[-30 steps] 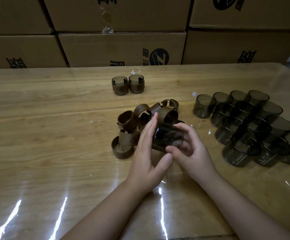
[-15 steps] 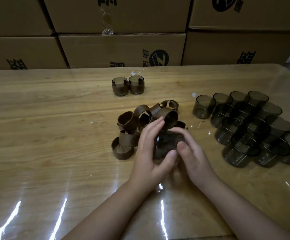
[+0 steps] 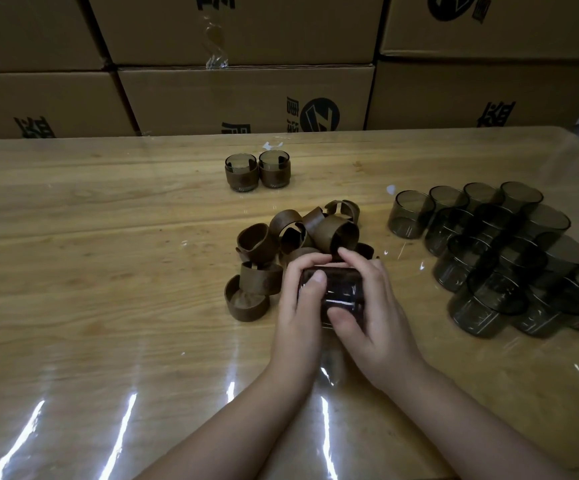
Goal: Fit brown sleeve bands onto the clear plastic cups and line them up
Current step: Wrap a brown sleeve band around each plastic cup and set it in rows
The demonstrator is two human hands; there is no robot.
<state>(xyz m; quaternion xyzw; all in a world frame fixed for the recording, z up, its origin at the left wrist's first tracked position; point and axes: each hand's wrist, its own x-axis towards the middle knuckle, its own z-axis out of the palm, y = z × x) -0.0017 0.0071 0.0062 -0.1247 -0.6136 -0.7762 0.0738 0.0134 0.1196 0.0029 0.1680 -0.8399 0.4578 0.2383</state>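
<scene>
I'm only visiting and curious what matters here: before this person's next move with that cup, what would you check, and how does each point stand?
1. Hold secure: left hand and right hand grip the smoky clear plastic cup: ok.
2. Spare brown sleeve bands piled just beyond the hands: ok.
3. One such band fully seated on the held cup: cannot tell, fingers cover it.
4. Row to join: two banded cups stand upright, side by side: ok.
5. Free wooden table beside that row: ok.
</scene>
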